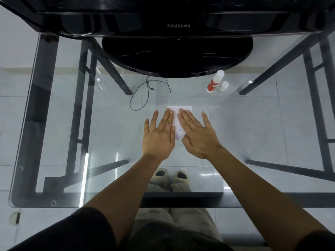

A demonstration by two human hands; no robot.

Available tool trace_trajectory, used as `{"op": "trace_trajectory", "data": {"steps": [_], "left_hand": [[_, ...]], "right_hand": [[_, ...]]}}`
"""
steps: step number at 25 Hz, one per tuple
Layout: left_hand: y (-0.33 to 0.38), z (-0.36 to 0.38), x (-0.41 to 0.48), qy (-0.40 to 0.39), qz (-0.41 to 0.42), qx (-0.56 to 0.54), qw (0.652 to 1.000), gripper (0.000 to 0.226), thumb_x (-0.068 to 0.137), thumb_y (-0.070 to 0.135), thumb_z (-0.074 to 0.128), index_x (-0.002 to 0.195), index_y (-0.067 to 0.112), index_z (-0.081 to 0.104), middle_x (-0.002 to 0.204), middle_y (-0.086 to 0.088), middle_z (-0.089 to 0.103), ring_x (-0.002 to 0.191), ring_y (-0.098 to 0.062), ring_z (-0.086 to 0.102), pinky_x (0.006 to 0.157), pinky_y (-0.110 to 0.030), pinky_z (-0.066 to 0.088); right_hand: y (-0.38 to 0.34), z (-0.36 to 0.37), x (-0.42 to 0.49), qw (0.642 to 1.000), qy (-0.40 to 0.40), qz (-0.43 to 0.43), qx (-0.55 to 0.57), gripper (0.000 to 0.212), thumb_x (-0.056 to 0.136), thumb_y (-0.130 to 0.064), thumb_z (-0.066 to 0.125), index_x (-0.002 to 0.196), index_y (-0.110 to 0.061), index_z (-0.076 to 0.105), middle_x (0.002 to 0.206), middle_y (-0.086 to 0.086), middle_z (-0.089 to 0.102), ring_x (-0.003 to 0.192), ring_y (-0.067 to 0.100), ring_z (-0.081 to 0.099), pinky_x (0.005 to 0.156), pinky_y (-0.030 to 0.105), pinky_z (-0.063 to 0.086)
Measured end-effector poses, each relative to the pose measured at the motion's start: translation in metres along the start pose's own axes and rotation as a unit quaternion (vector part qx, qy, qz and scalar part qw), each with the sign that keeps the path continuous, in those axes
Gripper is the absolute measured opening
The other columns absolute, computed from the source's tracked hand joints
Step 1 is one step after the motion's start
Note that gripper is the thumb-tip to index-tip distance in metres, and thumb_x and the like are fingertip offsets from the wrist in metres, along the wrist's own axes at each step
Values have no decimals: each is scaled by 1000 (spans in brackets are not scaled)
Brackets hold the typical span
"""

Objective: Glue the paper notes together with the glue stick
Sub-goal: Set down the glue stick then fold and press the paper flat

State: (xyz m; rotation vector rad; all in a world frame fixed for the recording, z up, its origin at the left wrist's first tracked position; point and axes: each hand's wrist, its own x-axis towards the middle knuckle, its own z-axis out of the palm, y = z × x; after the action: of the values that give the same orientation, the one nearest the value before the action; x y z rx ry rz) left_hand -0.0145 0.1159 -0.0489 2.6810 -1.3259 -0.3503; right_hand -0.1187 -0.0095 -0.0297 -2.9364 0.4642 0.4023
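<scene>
My left hand (157,136) and right hand (197,135) lie flat, palms down and fingers extended, gripping nothing; both press on the white paper notes (178,122), which lie under and between my inner fingers on the glass table (108,124). One glue stick (214,81) stands uncapped, well beyond my right fingertips, with its one cap (224,86) just beside it. I cannot tell how many notes are stacked.

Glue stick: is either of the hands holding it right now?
No: the glue stick lies on the glass table near the monitor base, while both hands press flat on the paper notes.
</scene>
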Motion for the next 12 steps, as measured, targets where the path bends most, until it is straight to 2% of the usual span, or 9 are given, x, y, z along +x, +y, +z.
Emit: {"op": "trace_trajectory", "data": {"steps": [2,5,10,12], "left_hand": [[0,0,0,-1,-6,-6,1000,53,97,41,6,147,24,2,157,7,15,144,-25,4,113,-42,-2],[2,0,0,9,-5,-5,1000,53,97,41,6,147,24,3,156,7,17,144,-25,6,113,-42,-1],[1,0,0,13,-1,1,1000,52,98,39,9,147,24,8,156,7,18,144,-25,6,113,-43,3],[0,1,0,5,-2,8,1000,53,97,41,6,147,23,5,156,7,16,144,-24,4,113,-42,0]], "right_hand": [[12,3,-11,1000,-1,26,0,64,89,-36,13,147,-14,-5,158,3,-2,144,16,-4,107,43,-21],[23,1,-22,999,10,47,10,66,86,-38,6,147,-14,-4,156,1,-5,143,14,-7,108,41,-21],[-4,-2,5,1000,20,-15,2,63,92,-34,20,147,-14,-3,155,0,-9,141,13,-11,110,43,-17],[2,1,5,1000,11,0,-10,63,92,-36,18,147,-15,-4,157,1,-4,144,14,-6,109,44,-17]]}}
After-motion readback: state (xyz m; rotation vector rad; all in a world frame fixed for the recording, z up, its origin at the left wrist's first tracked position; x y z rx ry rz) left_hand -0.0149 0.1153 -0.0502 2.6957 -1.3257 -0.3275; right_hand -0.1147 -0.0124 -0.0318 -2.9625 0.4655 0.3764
